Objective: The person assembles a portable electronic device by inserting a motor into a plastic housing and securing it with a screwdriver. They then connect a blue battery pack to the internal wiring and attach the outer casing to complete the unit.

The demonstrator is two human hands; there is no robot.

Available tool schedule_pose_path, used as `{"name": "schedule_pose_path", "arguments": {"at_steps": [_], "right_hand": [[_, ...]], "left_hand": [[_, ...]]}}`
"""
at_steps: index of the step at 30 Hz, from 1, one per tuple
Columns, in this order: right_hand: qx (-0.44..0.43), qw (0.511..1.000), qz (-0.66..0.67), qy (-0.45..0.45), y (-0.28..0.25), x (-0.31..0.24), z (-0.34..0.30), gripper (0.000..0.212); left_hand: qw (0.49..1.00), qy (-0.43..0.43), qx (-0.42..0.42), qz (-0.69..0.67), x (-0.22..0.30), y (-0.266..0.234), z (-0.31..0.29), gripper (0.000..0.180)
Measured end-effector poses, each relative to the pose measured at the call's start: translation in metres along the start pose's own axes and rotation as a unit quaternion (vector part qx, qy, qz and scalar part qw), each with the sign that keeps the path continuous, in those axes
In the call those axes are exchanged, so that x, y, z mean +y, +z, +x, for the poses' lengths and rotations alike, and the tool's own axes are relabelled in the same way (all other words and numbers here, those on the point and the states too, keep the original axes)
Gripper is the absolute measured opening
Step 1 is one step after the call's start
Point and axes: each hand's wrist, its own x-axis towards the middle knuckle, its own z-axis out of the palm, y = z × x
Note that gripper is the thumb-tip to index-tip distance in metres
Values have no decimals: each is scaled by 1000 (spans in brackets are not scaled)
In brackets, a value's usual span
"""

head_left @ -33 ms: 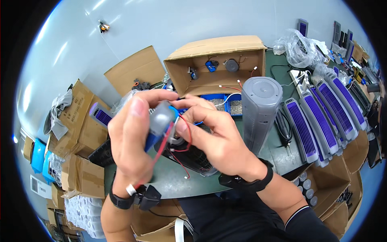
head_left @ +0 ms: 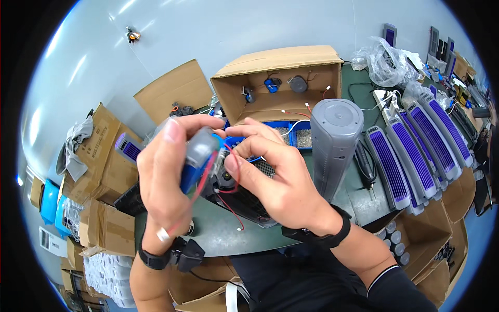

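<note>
My left hand [head_left: 162, 174] is closed round a small rounded grey-and-blue part [head_left: 200, 150], which looks like a motor, and tilts it above the table. Red wire runs from this part down past my left wrist to a white connector [head_left: 163, 234]. My right hand [head_left: 285, 182] has its thumb and forefinger pinched at the wires beside the part; exactly what they grip is partly hidden. Below both hands lies a black grilled housing [head_left: 247, 205] with a thin red-and-black lead on it. Just right of my right hand stands a grey tower-shaped housing [head_left: 337, 148].
Behind my hands are blue bins [head_left: 301, 139] of small parts and an open cardboard box [head_left: 275, 60] holding motors. Several purple-grilled units [head_left: 410, 156] lean at the right beside a black cable plug [head_left: 366, 166]. Cartons [head_left: 106, 151] are stacked left; a box of round cans [head_left: 397, 242] sits lower right.
My left hand and the grey-and-blue part have shifted slightly left. The white connector on the red wire has swung a little up and left. My right hand has barely moved.
</note>
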Motion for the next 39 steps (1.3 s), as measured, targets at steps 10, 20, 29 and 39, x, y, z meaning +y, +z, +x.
{"name": "schedule_pose_path", "arguments": {"at_steps": [10, 20, 29, 39], "right_hand": [[36, 999, -37, -4, -1, -4, -19, 18], [13, 1000, -3, 25, -4, -4, -26, 9], [59, 991, 85, 79, 3, 3, -32, 10], [60, 994, 58, 71, 2, 8, -37, 10]], "left_hand": [[995, -54, -54, 57, -16, -14, 2, 44], [993, -44, -69, 88, -20, -9, 2, 38], [975, -11, -79, 205, -16, -2, 3, 29], [915, 227, -53, 329, -39, 8, -5, 31]]}}
